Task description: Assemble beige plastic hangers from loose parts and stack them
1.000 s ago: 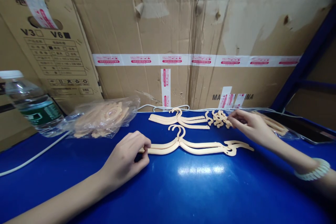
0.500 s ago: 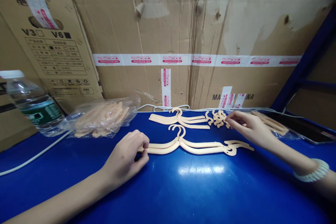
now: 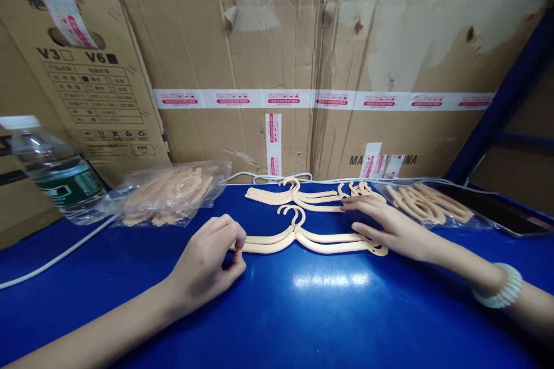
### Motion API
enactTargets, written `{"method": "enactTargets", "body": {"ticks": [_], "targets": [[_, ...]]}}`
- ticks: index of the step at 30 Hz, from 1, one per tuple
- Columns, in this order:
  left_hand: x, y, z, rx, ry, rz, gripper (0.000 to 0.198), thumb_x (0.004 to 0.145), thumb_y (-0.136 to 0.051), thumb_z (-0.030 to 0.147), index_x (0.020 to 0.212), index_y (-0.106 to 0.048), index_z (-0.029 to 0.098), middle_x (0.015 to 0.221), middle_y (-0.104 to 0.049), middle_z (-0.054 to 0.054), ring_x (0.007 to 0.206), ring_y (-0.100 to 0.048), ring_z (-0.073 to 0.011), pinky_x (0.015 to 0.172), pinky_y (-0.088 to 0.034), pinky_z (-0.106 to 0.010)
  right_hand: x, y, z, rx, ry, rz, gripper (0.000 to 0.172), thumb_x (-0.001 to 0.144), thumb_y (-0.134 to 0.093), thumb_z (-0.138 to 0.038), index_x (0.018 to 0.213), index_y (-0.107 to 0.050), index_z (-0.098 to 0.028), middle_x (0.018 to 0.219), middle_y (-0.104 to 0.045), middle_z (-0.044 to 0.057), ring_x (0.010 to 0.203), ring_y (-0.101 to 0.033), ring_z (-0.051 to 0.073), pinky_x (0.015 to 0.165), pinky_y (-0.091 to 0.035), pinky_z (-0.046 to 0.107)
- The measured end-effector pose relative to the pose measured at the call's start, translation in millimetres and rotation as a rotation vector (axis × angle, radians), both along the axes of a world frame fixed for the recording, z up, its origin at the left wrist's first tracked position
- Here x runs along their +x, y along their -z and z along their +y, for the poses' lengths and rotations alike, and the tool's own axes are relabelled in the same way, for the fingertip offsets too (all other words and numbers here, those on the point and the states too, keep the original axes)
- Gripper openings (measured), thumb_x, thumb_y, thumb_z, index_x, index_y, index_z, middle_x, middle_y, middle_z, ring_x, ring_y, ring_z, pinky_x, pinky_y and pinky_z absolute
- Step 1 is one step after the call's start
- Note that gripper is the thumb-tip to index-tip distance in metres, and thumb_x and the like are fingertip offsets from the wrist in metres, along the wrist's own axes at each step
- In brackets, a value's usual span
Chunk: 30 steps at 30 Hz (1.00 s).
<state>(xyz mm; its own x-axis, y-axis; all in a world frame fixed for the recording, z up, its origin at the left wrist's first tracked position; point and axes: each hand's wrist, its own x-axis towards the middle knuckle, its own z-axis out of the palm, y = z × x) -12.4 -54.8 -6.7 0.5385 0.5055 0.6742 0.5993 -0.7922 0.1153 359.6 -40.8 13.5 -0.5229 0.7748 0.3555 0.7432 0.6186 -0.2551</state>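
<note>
A cream plastic hanger [image 3: 311, 239] lies flat on the blue table [image 3: 303, 311] in front of me. My left hand [image 3: 208, 262] pinches its left end between fingers and thumb. My right hand [image 3: 385, 225] lies over its right end with fingers stretched out towards the left; whether it grips the hanger I cannot make out. Behind it lies a second stack of cream hangers [image 3: 294, 195], and a small heap of cream clip parts [image 3: 361, 189] sits just beyond my right fingertips.
A clear bag of cream parts [image 3: 168, 193] lies at the left, another bag [image 3: 426, 202] at the right. A water bottle [image 3: 52, 167] stands far left, with a white cable [image 3: 56, 256] running past it. Cardboard boxes [image 3: 277, 63] wall off the back. A blue post [image 3: 502, 104] rises at right.
My right hand has come away from the heap of clip parts and moved left and nearer, onto the right end of the front hanger. My left hand has stayed put.
</note>
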Motion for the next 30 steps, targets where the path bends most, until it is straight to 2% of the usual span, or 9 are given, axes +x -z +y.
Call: {"method": "enactTargets", "body": {"ticks": [3, 6, 11, 14, 17, 19, 24, 30], "targets": [[3.2, -1.0, -0.8, 0.01, -0.005, -0.006, 0.022, 0.072, -0.046, -0.001, 0.076, -0.044, 0.02, 0.074, -0.051, 0.0, 0.067, -0.046, -0.0171, 0.061, -0.036, -0.029, -6.5, 2.2, 3.2, -0.019, -0.01, -0.042, 0.037, 0.095, -0.048, -0.036, 0.125, -0.059, -0.018, 0.129, -0.061, 0.015, 0.124, -0.053, 0.029, 0.105, -0.043, 0.047], [6.9, -2.4, -2.2, 0.018, 0.007, 0.01, 0.023, 0.07, -0.046, -0.001, 0.077, -0.044, 0.02, 0.073, -0.051, 0.0, 0.067, -0.045, -0.017, 0.061, -0.035, -0.029, -11.1, 7.5, 11.9, 0.016, 0.019, -0.059, 0.034, 0.093, -0.051, -0.029, 0.122, -0.062, -0.015, 0.121, -0.066, 0.015, 0.115, -0.059, 0.029, 0.101, -0.046, 0.047], [8.8, -3.4, -4.1, 0.009, 0.014, -0.01, 0.024, 0.069, -0.046, -0.003, 0.077, -0.043, 0.02, 0.074, -0.051, -0.001, 0.067, -0.044, -0.0168, 0.061, -0.035, -0.028, -17.7, 16.4, 26.6, 0.128, 0.059, -0.041, 0.025, 0.089, -0.055, -0.019, 0.11, -0.068, -0.016, 0.106, -0.071, 0.014, 0.101, -0.064, 0.029, 0.091, -0.051, 0.045], [8.9, -3.6, -4.9, 0.012, 0.017, -0.02, 0.024, 0.07, -0.046, -0.003, 0.077, -0.043, 0.02, 0.074, -0.051, -0.001, 0.067, -0.044, -0.0167, 0.061, -0.034, -0.028, -20.9, 18.0, 30.4, 0.143, 0.065, -0.03, 0.016, 0.087, -0.057, -0.018, 0.096, -0.071, -0.018, 0.093, -0.073, 0.011, 0.091, -0.065, 0.027, 0.083, -0.052, 0.042], [9.7, -3.8, -6.1, 0.013, 0.027, -0.023, 0.023, 0.071, -0.047, -0.002, 0.077, -0.043, 0.02, 0.075, -0.051, -0.001, 0.068, -0.044, -0.0167, 0.06, -0.034, -0.028, -22.0, 17.7, 30.6, 0.148, 0.073, -0.016, 0.011, 0.084, -0.06, -0.016, 0.08, -0.07, -0.019, 0.077, -0.07, 0.007, 0.076, -0.063, 0.023, 0.073, -0.052, 0.036], [10.2, -4.0, -7.1, 0.02, 0.035, -0.026, 0.023, 0.071, -0.046, -0.003, 0.077, -0.043, 0.02, 0.075, -0.052, -0.001, 0.069, -0.044, -0.0167, 0.061, -0.034, -0.029, -21.4, 16.9, 29.3, 0.152, 0.085, 0.002, 0.011, 0.083, -0.06, -0.015, 0.076, -0.068, -0.018, 0.071, -0.067, 0.006, 0.069, -0.062, 0.021, 0.067, -0.05, 0.033], [10.3, -5.7, -9.3, 0.027, 0.043, -0.036, 0.024, 0.072, -0.046, -0.003, 0.077, -0.044, 0.02, 0.074, -0.052, 0.0, 0.068, -0.045, -0.0164, 0.061, -0.035, -0.029, -18.7, 10.7, 20.4, 0.164, 0.11, 0.074, 0.012, 0.086, -0.056, -0.023, 0.076, -0.063, -0.019, 0.07, -0.066, 0.005, 0.066, -0.061, 0.02, 0.061, -0.049, 0.032], [8.9, -5.3, -9.4, 0.041, 0.025, -0.036, 0.023, 0.075, -0.044, -0.002, 0.076, -0.04, 0.021, 0.072, -0.05, 0.0, 0.067, -0.044, -0.0167, 0.06, -0.034, -0.03, -12.8, 3.6, 7.0, 0.15, 0.169, 0.268, 0.021, 0.087, -0.058, -0.038, 0.074, -0.059, -0.022, 0.073, -0.068, 0.004, 0.066, -0.062, 0.021, 0.06, -0.048, 0.033]]}}
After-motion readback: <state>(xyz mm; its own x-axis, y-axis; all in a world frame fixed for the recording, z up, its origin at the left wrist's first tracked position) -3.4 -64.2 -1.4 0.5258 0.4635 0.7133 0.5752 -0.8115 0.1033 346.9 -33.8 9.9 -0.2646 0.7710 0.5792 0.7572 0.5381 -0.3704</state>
